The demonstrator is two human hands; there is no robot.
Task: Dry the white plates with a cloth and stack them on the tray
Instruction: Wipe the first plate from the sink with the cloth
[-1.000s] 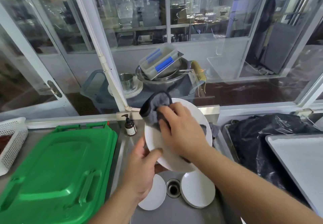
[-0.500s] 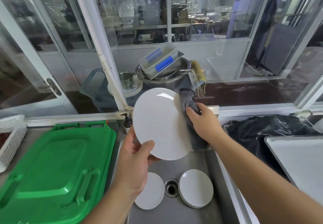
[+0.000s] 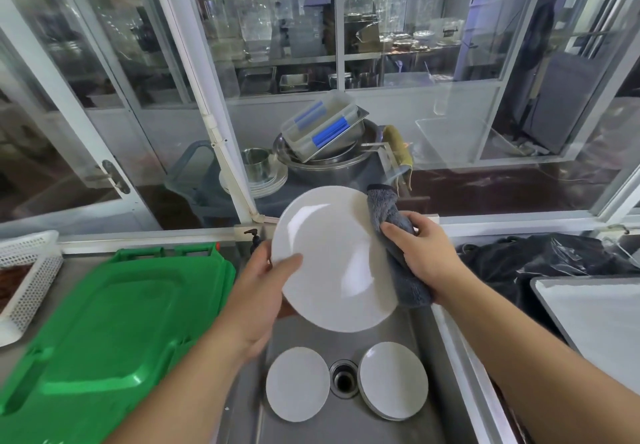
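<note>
I see the stainless steel sink basin (image 3: pixel 408 350) holding a single round white plate (image 3: pixel 297 384) left of the drain (image 3: pixel 344 378) and a small stack of round white plates (image 3: pixel 393 380) right of it. Left of the sink, a white perforated plastic basket (image 3: pixel 33 270) holds something brown that I cannot identify. Beyond the glass, a large steel bowl (image 3: pixel 332 163) carries a clear plastic box with blue clips (image 3: pixel 320 125).

The counter is steel, with a big green plastic lid (image 3: pixel 104 333) on the left, a crumpled black plastic bag (image 3: pixel 540 260) on the right and a pale grey flat tray (image 3: pixel 595 312) at the right edge. Glass partitions show shelves of metal kitchenware.

My left hand (image 3: pixel 259 291) grips the large round white plate (image 3: pixel 332 256) by its left rim, thumb across its face, above the sink. The plate is tilted up, its face towards me. My right hand (image 3: pixel 420 253) clutches the grey fleecy cloth (image 3: pixel 391 225) against the plate's right edge.
</note>
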